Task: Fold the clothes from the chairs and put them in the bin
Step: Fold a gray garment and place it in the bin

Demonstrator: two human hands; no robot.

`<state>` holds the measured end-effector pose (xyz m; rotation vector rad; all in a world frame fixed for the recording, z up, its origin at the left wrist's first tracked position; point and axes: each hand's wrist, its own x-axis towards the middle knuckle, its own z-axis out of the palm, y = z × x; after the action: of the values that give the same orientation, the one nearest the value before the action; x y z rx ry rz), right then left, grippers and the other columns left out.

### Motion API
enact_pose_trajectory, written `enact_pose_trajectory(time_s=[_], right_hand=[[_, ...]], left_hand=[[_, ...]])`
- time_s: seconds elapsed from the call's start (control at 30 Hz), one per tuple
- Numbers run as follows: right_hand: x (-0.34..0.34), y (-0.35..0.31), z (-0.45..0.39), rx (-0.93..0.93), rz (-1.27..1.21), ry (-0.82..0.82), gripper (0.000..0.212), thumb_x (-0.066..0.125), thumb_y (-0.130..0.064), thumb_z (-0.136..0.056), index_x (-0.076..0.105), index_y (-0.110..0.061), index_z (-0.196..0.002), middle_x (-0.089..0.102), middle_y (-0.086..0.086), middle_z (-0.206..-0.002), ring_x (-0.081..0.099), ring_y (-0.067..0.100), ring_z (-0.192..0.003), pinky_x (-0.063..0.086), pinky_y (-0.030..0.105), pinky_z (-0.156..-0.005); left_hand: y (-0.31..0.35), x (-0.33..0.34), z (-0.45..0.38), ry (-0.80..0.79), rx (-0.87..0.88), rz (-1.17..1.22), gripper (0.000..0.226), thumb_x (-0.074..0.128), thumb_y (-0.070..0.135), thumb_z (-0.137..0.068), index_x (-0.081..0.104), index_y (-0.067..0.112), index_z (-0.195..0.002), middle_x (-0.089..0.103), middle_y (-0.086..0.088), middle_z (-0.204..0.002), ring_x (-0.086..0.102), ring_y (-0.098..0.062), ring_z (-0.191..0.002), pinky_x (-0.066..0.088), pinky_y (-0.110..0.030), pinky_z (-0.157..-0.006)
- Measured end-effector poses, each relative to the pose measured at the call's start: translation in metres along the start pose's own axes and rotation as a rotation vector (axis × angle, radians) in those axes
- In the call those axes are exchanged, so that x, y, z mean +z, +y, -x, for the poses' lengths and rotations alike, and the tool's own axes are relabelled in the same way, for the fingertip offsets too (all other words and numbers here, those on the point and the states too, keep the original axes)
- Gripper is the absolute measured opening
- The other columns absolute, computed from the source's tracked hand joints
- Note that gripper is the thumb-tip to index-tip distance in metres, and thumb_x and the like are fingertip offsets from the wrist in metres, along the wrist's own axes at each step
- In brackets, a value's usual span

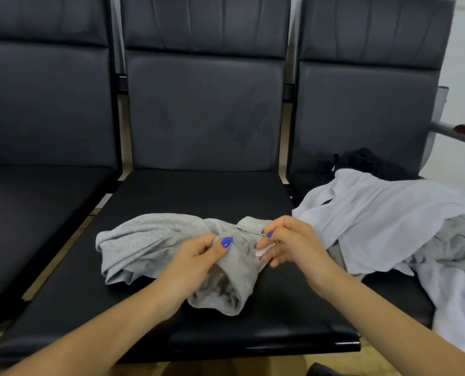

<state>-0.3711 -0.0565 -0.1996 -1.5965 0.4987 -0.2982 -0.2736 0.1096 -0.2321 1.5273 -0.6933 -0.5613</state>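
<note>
We found the left chair seat (36,213) bare, and the back half of the middle seat (198,194) open too. To the right, a heap of pale clothes (388,221) blocked the way, with a dark garment (361,158) behind it.

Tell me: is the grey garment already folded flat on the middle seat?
No, the grey garment lies bunched while the left hand and right hand grip it.

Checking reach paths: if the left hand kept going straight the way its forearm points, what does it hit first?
Probably more of the grey garment that the left hand already pinches, then the right hand close beyond; depth is unclear.
</note>
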Motion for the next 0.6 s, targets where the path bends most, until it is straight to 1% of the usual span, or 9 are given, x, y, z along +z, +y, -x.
enact_pose_trajectory(time_s=[0.07, 0.17, 0.23, 0.3, 0.33, 0.43, 0.5, 0.53, 0.6], right_hand=[[-0.004, 0.01, -0.014, -0.141, 0.235, 0.158, 0.021, 0.046, 0.004, -0.088, 0.059, -0.012, -0.082, 0.068, 0.003, -0.079, 0.061, 0.013, -0.063, 0.046, 0.016, -0.052], [-0.011, 0.025, -0.048, -0.182, 0.486, 0.193, 0.021, 0.051, -0.002, -0.089, 0.058, -0.02, -0.099, 0.061, 0.004, -0.102, 0.055, 0.01, -0.082, 0.042, 0.009, -0.063], [-0.011, 0.033, -0.073, -0.137, 0.613, 0.133, 0.032, 0.056, -0.01, -0.09, 0.053, -0.021, -0.12, 0.051, 0.006, -0.126, 0.05, 0.015, -0.106, 0.042, 0.019, -0.084], [-0.005, 0.037, -0.087, -0.042, 0.716, 0.066, 0.05, 0.06, -0.019, -0.09, 0.043, -0.021, -0.136, 0.045, 0.008, -0.137, 0.044, 0.024, -0.123, 0.039, 0.033, -0.101], [-0.001, 0.038, -0.091, 0.001, 0.743, 0.036, 0.056, 0.061, -0.023, -0.089, 0.04, -0.022, -0.14, 0.046, 0.008, -0.137, 0.044, 0.026, -0.126, 0.038, 0.037, -0.104], [0.007, 0.037, -0.096, -0.02, 0.791, -0.016, 0.057, 0.066, -0.018, -0.085, 0.043, -0.026, -0.137, 0.06, 0.001, -0.116, 0.056, 0.021, -0.111, 0.045, 0.037, -0.098], [0.009, 0.037, -0.095, -0.046, 0.724, -0.05, 0.054, 0.066, -0.007, -0.082, 0.049, -0.022, -0.131, 0.063, -0.003, -0.089, 0.061, 0.015, -0.093, 0.049, 0.03, -0.087], [0.009, 0.037, -0.094, -0.029, 0.701, -0.081, 0.053, 0.067, -0.004, -0.08, 0.052, -0.02, -0.129, 0.061, -0.004, -0.083, 0.061, 0.014, -0.09, 0.049, 0.028, -0.085], [0.007, 0.037, -0.089, 0.034, 0.684, -0.166, 0.044, 0.07, -0.006, -0.077, 0.059, -0.019, -0.118, 0.06, -0.005, -0.083, 0.061, 0.016, -0.095, 0.049, 0.029, -0.086]], left_hand=[[0.003, -0.01, 0.004, -0.042, -0.056, 0.084, 0.049, 0.06, 0.038, -0.09, 0.056, -0.011, -0.085, 0.061, -0.016, -0.082, 0.056, -0.025, -0.076, 0.047, -0.035, -0.073], [0.01, -0.016, 0.01, -0.078, -0.113, 0.163, 0.031, 0.056, 0.03, -0.087, 0.064, 0.01, -0.064, 0.049, -0.008, -0.057, 0.053, -0.017, -0.051, 0.05, -0.025, -0.056], [0.012, -0.016, 0.013, -0.08, -0.134, 0.161, 0.031, 0.057, 0.031, -0.085, 0.064, 0.018, -0.057, 0.041, -0.004, -0.049, 0.046, -0.014, -0.043, 0.051, -0.026, -0.053], [0.014, -0.019, 0.016, -0.063, -0.153, 0.133, 0.027, 0.059, 0.034, -0.081, 0.068, 0.013, -0.066, 0.043, -0.01, -0.05, 0.047, -0.017, -0.044, 0.053, -0.028, -0.053], [0.015, -0.021, 0.019, -0.057, -0.159, 0.115, 0.032, 0.059, 0.036, -0.08, 0.068, 0.006, -0.074, 0.045, -0.015, -0.054, 0.048, -0.02, -0.046, 0.051, -0.026, -0.048], [0.014, -0.027, 0.02, -0.015, -0.133, 0.049, 0.053, 0.055, 0.045, -0.079, 0.06, -0.007, -0.086, 0.056, -0.016, -0.059, 0.053, -0.02, -0.045, 0.045, -0.026, -0.044], [0.015, -0.032, 0.02, 0.042, -0.1, 0.011, 0.049, 0.051, 0.044, -0.082, 0.06, -0.004, -0.08, 0.06, -0.013, -0.059, 0.055, -0.021, -0.046, 0.048, -0.028, -0.045], [0.014, -0.035, 0.019, 0.071, -0.086, -0.019, 0.047, 0.051, 0.044, -0.082, 0.058, -0.002, -0.077, 0.061, -0.012, -0.059, 0.056, -0.022, -0.047, 0.048, -0.03, -0.046], [0.013, -0.039, 0.018, 0.129, -0.042, -0.083, 0.043, 0.053, 0.044, -0.082, 0.053, 0.002, -0.072, 0.058, -0.007, -0.057, 0.054, -0.02, -0.048, 0.046, -0.03, -0.049]])
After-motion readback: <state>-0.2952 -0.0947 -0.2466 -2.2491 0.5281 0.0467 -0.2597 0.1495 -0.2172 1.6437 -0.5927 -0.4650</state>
